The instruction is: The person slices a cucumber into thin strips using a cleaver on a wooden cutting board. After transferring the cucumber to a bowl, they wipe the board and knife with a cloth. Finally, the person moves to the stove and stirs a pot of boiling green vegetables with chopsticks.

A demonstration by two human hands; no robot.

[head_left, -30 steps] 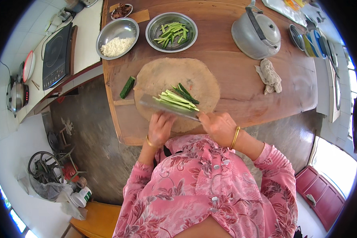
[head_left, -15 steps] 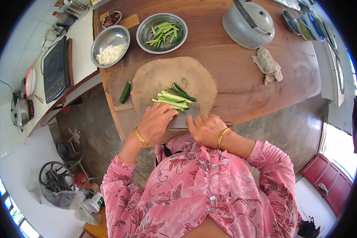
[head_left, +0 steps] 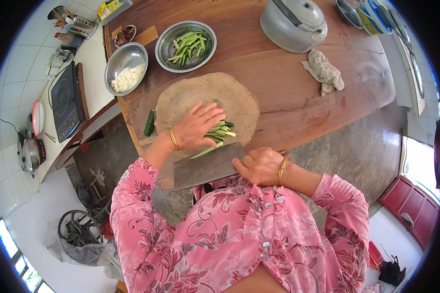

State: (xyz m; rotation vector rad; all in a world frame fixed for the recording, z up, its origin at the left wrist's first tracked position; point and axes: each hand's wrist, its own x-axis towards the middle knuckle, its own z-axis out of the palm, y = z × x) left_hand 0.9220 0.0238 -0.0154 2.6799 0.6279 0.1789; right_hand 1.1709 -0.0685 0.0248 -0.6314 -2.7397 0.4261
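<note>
Fingers apart, my left hand (head_left: 199,126) lies over a pile of cucumber strips (head_left: 222,131) on the round wooden chopping board (head_left: 205,90), covering part of the pile. My right hand (head_left: 259,165) is closed on a cleaver, whose handle is hidden inside my fist. The wide cleaver blade (head_left: 208,167) lies turned flat at the board's near edge, beside a single pale cucumber strip. A short dark green cucumber piece (head_left: 149,123) rests on the table just left of the board.
Beyond the board stand a metal bowl of cut cucumber (head_left: 187,23) and a bowl of white crumbly food (head_left: 145,49). A kettle (head_left: 296,29) and a crumpled cloth (head_left: 323,72) sit to the right. An induction cooker (head_left: 66,100) is on the left counter.
My left hand has moved forward and spread over the strips, which are now bunched further right. The cleaver has come back toward me, its blade now showing broad and flat.
</note>
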